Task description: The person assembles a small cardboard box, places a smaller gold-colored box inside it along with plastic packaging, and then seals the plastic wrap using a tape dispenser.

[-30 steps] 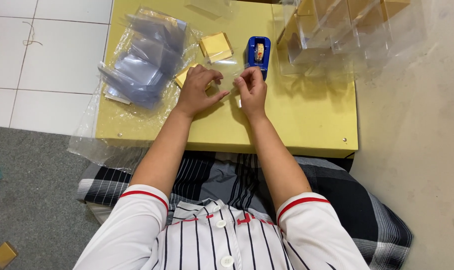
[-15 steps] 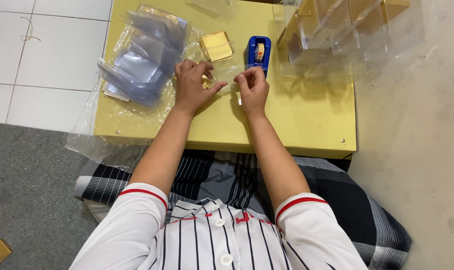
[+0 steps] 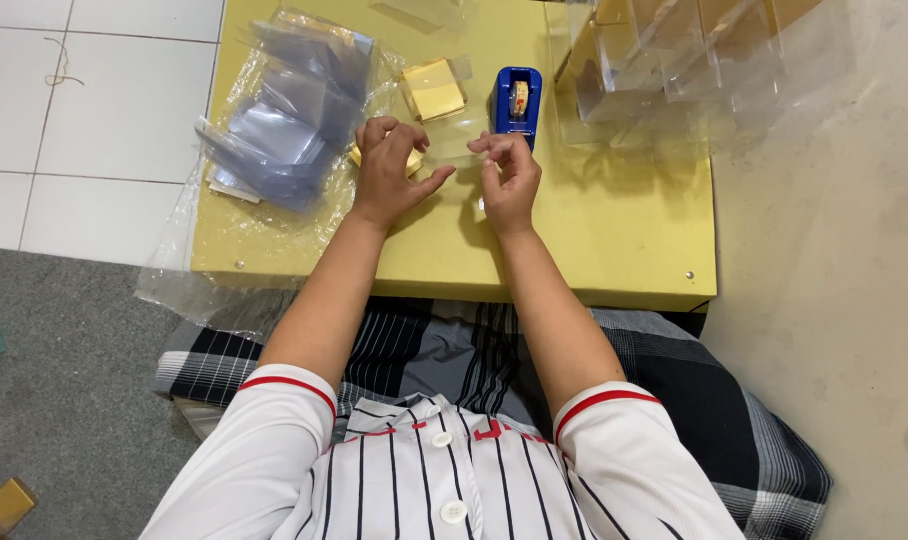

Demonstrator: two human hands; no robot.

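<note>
Both hands work at the middle of a low yellow table (image 3: 614, 240), its smooth top bare toward the near edge. The left hand (image 3: 389, 175) curls over a small yellow pad-like piece (image 3: 412, 160), fingers bent down on it and thumb stretched toward the other hand. The right hand (image 3: 507, 180) pinches a clear, glossy plastic sleeve (image 3: 452, 150) between thumb and fingertips — the film spans the gap between the two hands and is hard to trace at its edges. Just beyond the right hand stands a blue tape dispenser (image 3: 517, 102), boxy with a pale roll in it. Beside it, toward the far edge, lies a square yellow pad in clear wrap (image 3: 435, 90). At the left edge sits a slumped heap of greyish plastic sleeves (image 3: 289, 110) in a crinkled bag; the far right corner holds clear rigid boxes (image 3: 694, 50).
</note>
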